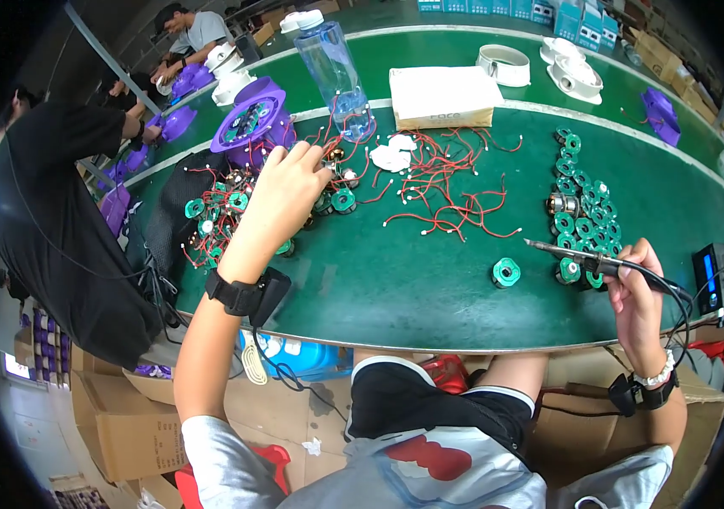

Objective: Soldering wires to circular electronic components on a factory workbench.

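My right hand (638, 284) grips a soldering iron (582, 256), its tip aimed left above the bench. Under that tip, a single round green-topped motor part (506, 272) sits apart from the others. Rows of similar green-topped parts (584, 227) stand just beyond the iron. My left hand (292, 180) reaches to the far left, fingers bent and closed down among small motors with red wires; whatever they hold is hidden. Beside that hand lies a tangled pile of green-topped motors with red wires (224, 212). A purple housing (258, 123) stands just behind it.
Loose red wires (447, 182) spread across the middle of the green bench (379, 280). Behind them are a white box (445, 95) and a clear water bottle (332, 72). A soldering station (716, 276) stands at the right edge. A person in black (61, 220) works close on the left.
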Motion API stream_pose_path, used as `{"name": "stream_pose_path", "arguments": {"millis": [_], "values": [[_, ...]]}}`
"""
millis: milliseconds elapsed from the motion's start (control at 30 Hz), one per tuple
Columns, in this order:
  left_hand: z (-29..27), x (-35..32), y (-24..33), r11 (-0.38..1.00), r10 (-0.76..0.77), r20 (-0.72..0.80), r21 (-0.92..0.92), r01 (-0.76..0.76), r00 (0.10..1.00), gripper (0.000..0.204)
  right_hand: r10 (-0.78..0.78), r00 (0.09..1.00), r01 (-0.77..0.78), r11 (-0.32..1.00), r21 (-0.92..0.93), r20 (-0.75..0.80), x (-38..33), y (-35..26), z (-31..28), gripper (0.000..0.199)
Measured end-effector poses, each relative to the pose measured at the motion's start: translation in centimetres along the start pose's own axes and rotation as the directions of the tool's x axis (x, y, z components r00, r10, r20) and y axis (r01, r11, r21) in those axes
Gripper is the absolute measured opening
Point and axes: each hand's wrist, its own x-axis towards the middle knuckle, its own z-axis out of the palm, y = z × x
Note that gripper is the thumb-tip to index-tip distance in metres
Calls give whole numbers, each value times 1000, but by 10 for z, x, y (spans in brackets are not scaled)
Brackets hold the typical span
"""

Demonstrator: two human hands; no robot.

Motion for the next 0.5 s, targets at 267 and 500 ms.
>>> {"name": "stream_pose_path", "arguments": {"millis": [267, 500], "values": [[9, 17, -8, 995, 85, 69, 46, -88, 994, 4, -5, 1000, 5, 1000, -17, 1, 1, -1, -2, 11], [-13, 39, 8, 822, 13, -169, -559, -106, 986, 3, -17, 1000, 17, 1000, 10, -23, 6, -4, -3, 12]]}}
